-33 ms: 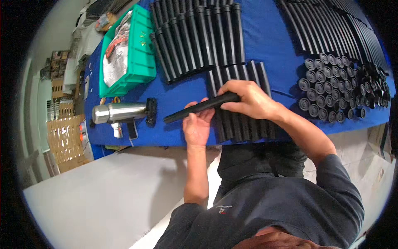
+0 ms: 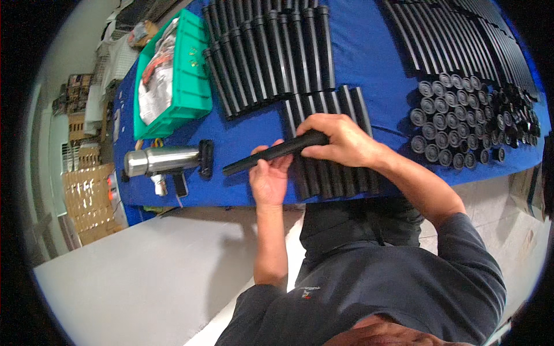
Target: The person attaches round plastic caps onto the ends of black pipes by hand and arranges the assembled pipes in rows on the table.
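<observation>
A black tapered tube (image 2: 245,163) slants across both hands above the near edge of the table, its narrower end pointing left. My left hand (image 2: 269,183), palm up, cradles it near the middle with thumb and fingers closed round it. From above, my right hand (image 2: 341,141) grips the thicker right end, thumb on the near side; that end is partly hidden by the fingers. Beneath my right hand lies a row of similar black tubes (image 2: 337,179), side by side. Farther back, longer rows of black tubes with collared ends (image 2: 259,57) rest on the blue cloth (image 2: 360,49).
A green crate (image 2: 193,92) holding silvery wrapping stands at the back left. Nearer lies a steel flask-shaped object (image 2: 167,160) with a black end. To the right are many round black caps (image 2: 444,121) and, behind them, rows of thin black tubes (image 2: 427,43).
The whole view has shifted slightly, so the table's contents appear a little farther left. Both hands keep the same hold on the tube.
</observation>
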The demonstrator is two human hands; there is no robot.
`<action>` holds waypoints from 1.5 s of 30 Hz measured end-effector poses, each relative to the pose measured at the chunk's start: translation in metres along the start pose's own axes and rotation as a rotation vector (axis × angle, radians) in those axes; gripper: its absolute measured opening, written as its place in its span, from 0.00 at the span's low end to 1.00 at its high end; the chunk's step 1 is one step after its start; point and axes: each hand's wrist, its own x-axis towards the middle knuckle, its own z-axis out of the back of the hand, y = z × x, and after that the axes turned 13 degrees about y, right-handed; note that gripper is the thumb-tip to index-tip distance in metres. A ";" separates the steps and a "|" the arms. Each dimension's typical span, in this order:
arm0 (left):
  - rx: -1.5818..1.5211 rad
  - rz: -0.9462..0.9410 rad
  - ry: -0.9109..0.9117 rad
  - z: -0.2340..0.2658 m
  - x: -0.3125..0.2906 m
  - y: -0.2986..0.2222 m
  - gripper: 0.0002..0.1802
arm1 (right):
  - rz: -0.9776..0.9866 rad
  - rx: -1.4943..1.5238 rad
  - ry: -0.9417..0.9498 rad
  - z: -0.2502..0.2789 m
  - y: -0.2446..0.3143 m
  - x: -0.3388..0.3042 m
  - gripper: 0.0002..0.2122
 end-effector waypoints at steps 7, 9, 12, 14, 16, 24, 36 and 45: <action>-0.050 0.008 0.038 0.001 0.000 -0.001 0.20 | -0.285 0.342 0.078 0.002 0.004 -0.003 0.14; -0.034 -0.008 0.078 0.004 0.000 0.000 0.20 | -0.249 0.268 0.068 0.002 0.003 -0.003 0.14; -0.012 -0.010 0.099 0.004 -0.001 0.000 0.21 | -0.226 0.207 0.063 0.003 0.004 -0.002 0.13; -0.030 0.005 0.065 0.002 -0.001 0.000 0.20 | -0.240 0.219 0.069 0.001 0.002 -0.002 0.14; -0.050 0.021 0.034 0.002 0.001 0.001 0.20 | 0.051 -0.076 -0.080 -0.003 -0.005 -0.002 0.14; -0.038 -0.002 0.061 0.004 -0.002 0.000 0.20 | -0.239 0.255 0.087 -0.002 0.003 -0.003 0.13; -0.039 0.021 0.002 0.002 -0.001 -0.001 0.20 | 0.014 0.028 -0.024 0.001 0.008 -0.002 0.15; -0.020 0.031 0.026 0.000 0.001 -0.001 0.22 | -0.096 0.177 -0.007 0.005 0.004 -0.001 0.15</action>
